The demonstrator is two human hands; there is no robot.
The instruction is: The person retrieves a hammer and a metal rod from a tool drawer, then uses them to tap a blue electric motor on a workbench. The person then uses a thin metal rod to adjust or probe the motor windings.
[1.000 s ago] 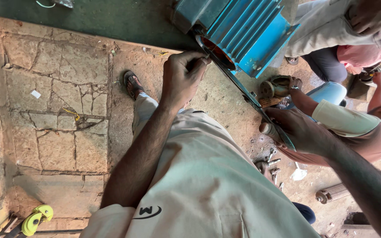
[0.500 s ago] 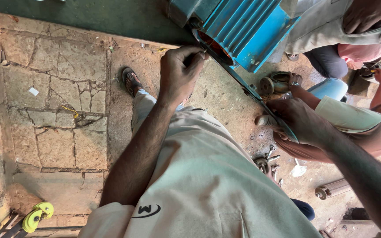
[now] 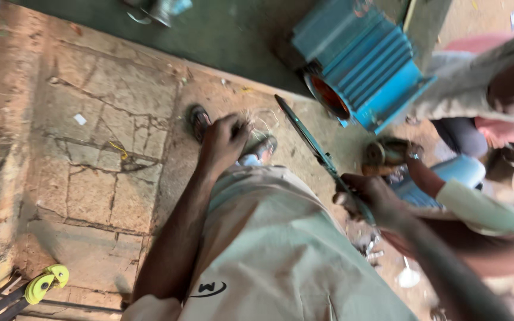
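A blue finned motor housing [image 3: 367, 68] with a round reddish opening lies on the ground at the upper right. My right hand [image 3: 371, 201] is closed around the lower end of a long, thin dark bar [image 3: 307, 137], whose tip points up and left beside the housing. My left hand [image 3: 226, 141] is off the housing, over my knee, its fingers pinched on a tuft of thin pale strands [image 3: 258, 123]. My light trousers [image 3: 269, 249] fill the lower middle.
My sandalled foot [image 3: 200, 119] rests on cracked stone paving [image 3: 102, 148]. A yellow-green tool [image 3: 44, 284] lies at the lower left. Another person's arm in a pale sleeve [image 3: 477, 205] reaches in from the right near a round metal part [image 3: 381, 153]. Small metal bits [image 3: 371, 249] lie below.
My left hand has come away from the housing's opening, down and to the left, with strands in it. The bar's tip has swung out of the housing. The view has shifted.
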